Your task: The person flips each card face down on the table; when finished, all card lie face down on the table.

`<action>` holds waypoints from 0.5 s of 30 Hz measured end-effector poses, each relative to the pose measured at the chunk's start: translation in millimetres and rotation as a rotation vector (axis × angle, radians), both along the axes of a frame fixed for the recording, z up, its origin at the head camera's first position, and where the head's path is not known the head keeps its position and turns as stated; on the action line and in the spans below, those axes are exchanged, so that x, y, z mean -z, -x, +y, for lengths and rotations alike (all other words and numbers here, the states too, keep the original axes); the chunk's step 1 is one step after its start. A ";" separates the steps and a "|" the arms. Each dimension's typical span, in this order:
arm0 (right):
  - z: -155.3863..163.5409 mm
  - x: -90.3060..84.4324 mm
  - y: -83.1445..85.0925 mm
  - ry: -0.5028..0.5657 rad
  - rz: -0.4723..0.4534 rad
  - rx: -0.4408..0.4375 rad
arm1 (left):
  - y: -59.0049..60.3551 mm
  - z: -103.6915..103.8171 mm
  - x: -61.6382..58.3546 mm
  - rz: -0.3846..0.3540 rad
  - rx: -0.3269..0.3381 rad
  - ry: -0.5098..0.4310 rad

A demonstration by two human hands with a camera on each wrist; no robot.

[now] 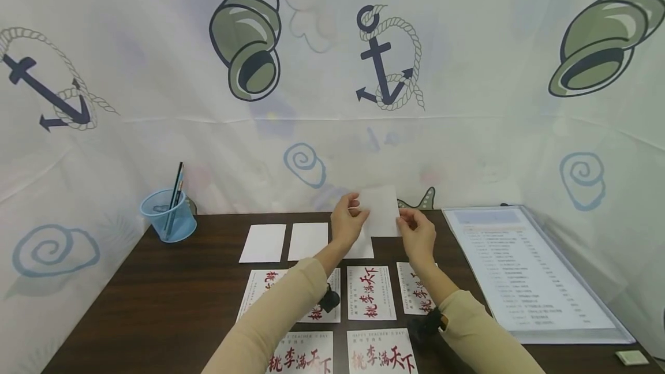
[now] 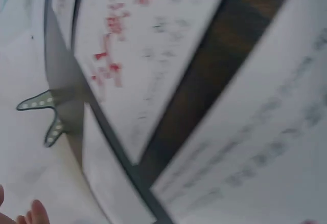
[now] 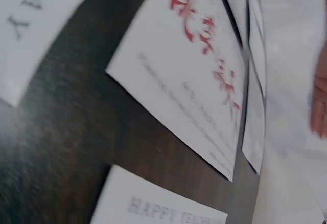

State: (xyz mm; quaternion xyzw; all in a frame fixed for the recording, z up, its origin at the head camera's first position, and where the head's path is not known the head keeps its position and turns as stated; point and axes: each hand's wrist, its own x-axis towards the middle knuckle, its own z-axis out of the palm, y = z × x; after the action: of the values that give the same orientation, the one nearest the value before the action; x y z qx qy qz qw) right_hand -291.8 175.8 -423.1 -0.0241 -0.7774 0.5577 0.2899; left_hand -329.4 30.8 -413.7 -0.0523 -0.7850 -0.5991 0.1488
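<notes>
the dark wooden table (image 1: 171, 305) fills the lower part of the head view, backed by a pale curtain (image 1: 467, 103) printed with shells, anchors and spirals. on the table's right side lies a clear folder (image 1: 525, 270) with a printed list inside, reaching from the back edge toward the front. in the middle are rows of printed cards (image 1: 371, 292) with red brush lettering and a small line reading happy teacher's day, and behind them two blank white cards (image 1: 262, 243) lie flat side by side. at the back left stands a blue mesh pen cup (image 1: 168, 214) with pencils leaning in it. above the card rows, lifted off the table, is a blank white card (image 1: 381, 212), held upright between both hands: the left hand (image 1: 348, 221) pinches its left edge with thumb and fingers, and the right hand (image 1: 417, 233) pinches its lower right corner. both wrist views are blurred; they show only slanted cards, dark table and a few fingertips (image 2: 36, 213). a small pale eraser-like block (image 1: 631, 357) sits near the table's front right corner.
</notes>
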 end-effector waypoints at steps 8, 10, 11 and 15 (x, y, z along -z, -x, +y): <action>12.6 0.4 5.7 0.236 -0.153 -0.028 | -4.5 -1.6 17.3 -0.130 0.088 -0.023; 15.1 0.8 6.6 0.238 -0.165 -0.028 | -5.2 0.6 18.6 -0.133 0.110 -0.044; 16.8 1.7 7.3 0.226 -0.178 -0.026 | -5.8 1.6 19.0 -0.134 0.117 -0.050; 25.4 7.2 10.8 0.132 -0.245 -0.019 | -7.9 4.8 22.4 -0.164 0.146 -0.030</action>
State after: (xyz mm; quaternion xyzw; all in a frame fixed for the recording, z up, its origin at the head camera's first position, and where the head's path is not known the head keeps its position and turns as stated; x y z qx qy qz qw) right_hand -302.6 201.3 -430.3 -0.1040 -0.7687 0.6032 0.1852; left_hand -321.5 35.6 -436.1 -0.0583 -0.7796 -0.6222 0.0409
